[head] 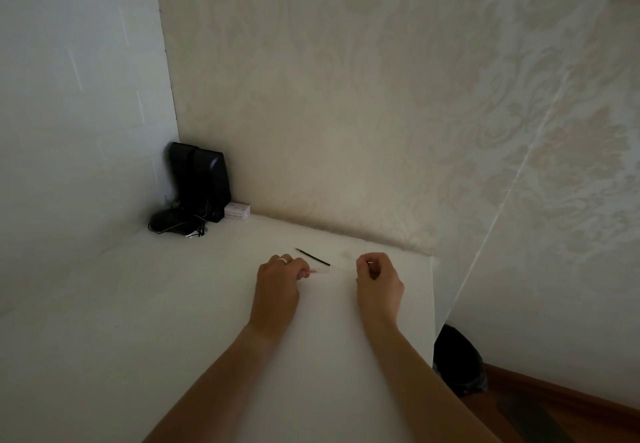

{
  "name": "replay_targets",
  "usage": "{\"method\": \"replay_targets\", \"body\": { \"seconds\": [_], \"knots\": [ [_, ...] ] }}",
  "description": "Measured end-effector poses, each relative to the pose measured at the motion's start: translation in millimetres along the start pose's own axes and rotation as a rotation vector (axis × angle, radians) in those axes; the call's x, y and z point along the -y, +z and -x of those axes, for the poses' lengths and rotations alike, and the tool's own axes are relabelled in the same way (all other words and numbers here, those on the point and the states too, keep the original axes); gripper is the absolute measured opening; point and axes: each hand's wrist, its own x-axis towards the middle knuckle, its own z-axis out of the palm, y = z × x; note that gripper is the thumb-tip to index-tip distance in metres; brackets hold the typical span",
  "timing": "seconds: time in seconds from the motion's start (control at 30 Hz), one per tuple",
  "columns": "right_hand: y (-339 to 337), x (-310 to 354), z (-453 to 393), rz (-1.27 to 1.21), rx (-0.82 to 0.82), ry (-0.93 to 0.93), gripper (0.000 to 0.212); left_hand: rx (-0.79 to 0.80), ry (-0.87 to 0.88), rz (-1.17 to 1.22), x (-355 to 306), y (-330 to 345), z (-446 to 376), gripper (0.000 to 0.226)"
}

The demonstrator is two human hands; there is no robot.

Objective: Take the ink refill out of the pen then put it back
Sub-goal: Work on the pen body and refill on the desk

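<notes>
Two hands at a white bench, pen apart.
Low centre of the frame, the left hand (278, 281) pinches a clear pen barrel (320, 271) with a pink end; the right hand (377, 278) is curled just right of it. The dark refill (312, 257) lies on the bench (173, 304) just above them. Black speakers (201, 179) stand in the left corner.

white table (173, 304); black refill (311, 256); black speakers (201, 179); cream damask-patterned wallpaper (381, 96).

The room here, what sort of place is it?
Probably a home room, at a corner desk: patterned wallpaper behind a white table, black speakers with tangled cables in the corner, and wooden flooring below.
</notes>
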Motion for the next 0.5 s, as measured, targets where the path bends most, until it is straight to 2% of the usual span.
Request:
{"method": "replay_targets", "body": {
  "seconds": [0.13,0.37,0.5],
  "knots": [
    [4,1,-7,0.074,0.012,0.034,0.017,-0.018,-0.003,0.015,2,2,-1,0.023],
    [10,0,-27,0.491,0.126,-0.146,0.012,-0.009,-0.019,0.036,4,3,-1,0.027],
    [10,-1,-35,0.583,0.173,-0.204,0.014,-0.026,-0.026,0.033,4,3,-1,0.026]
  ]
}}
